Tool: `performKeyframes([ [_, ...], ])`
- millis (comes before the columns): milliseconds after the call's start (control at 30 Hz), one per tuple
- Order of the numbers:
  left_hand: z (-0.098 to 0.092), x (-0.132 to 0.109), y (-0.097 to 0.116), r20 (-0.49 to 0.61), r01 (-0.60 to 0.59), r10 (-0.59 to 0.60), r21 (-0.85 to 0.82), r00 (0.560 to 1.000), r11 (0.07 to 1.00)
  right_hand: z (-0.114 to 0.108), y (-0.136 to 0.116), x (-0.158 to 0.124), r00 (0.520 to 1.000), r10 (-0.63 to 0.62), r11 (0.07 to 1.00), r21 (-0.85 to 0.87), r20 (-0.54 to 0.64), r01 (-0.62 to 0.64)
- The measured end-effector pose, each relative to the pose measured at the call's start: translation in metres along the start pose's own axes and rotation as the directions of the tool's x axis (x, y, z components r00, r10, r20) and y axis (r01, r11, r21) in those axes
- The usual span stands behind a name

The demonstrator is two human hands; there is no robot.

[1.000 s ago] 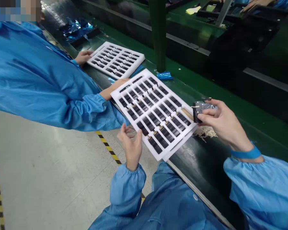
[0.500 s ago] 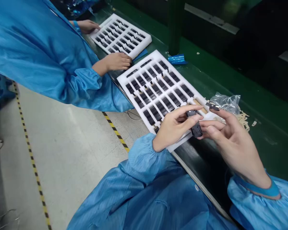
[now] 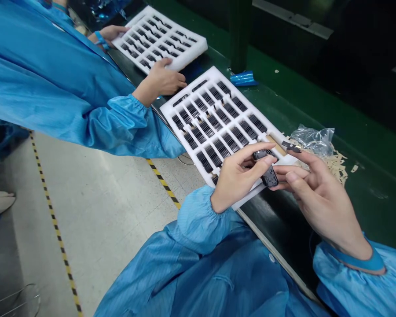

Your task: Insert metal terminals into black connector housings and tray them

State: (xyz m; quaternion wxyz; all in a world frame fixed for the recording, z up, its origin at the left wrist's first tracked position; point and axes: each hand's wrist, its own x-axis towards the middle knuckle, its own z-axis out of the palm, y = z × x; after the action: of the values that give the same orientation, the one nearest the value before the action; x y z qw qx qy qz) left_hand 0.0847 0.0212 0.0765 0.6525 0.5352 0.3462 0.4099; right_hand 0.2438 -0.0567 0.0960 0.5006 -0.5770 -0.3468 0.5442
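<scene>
My left hand (image 3: 239, 176) pinches a small black part (image 3: 266, 169) between thumb and fingers, over the near corner of a white foam tray (image 3: 251, 110) filled with rows of black parts. My right hand (image 3: 317, 193) meets it from the right; its lower fingers touch the same black part. A second small black piece (image 3: 291, 146) sits at my right index fingertip. Both hands hover just above the tray's near right edge.
A co-worker in a blue coat at the left has one hand (image 3: 163, 81) on a second white foam tray (image 3: 161, 37) farther along the green bench. A crumpled clear bag (image 3: 313, 138) and pale shavings (image 3: 336, 160) lie right of my tray. A green post (image 3: 239, 35) stands behind.
A second ago my hands were apart, the right holding the part and bag. Now the bag lies on the bench and both hands meet at the part. The co-worker's hand moved to the far tray.
</scene>
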Motion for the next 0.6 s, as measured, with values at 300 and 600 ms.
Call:
performKeyframes([
  [300, 0.000, 0.003, 0.003, 0.015, 0.010, -0.010, -0.018, 1.000, 1.000, -0.001, -0.001, 0.001, 1.000, 0.002, 0.999, 0.047, 0.007, -0.002],
  [600, 0.000, 0.008, -0.022, 0.082, 0.049, -0.061, 0.137, 0.995, 0.989, -0.006, 0.027, 0.020, 0.992, -0.060, 0.994, -0.093, -0.113, 0.050],
])
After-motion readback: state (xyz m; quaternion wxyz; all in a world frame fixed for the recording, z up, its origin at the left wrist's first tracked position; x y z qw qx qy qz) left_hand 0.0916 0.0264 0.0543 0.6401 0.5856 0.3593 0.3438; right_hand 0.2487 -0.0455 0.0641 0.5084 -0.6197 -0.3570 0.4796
